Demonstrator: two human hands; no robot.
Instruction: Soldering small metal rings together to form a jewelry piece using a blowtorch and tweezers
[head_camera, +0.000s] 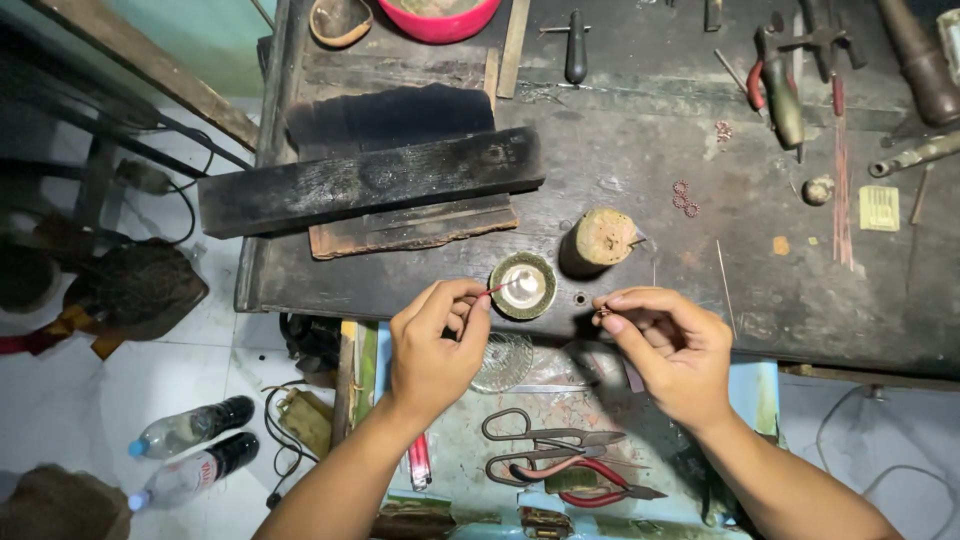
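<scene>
Our left hand pinches a thin reddish wire over the small round dish on the dark surface; our right hand pinches a tiny ring, which a loosened grip could drop.

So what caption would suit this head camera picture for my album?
Left hand dips a thin stick into a small metal dish; right hand pinches a tiny ring over a dark workbench.

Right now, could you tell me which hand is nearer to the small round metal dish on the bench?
Left. The left hand sits just left of the dish; the right hand is farther right.
</scene>
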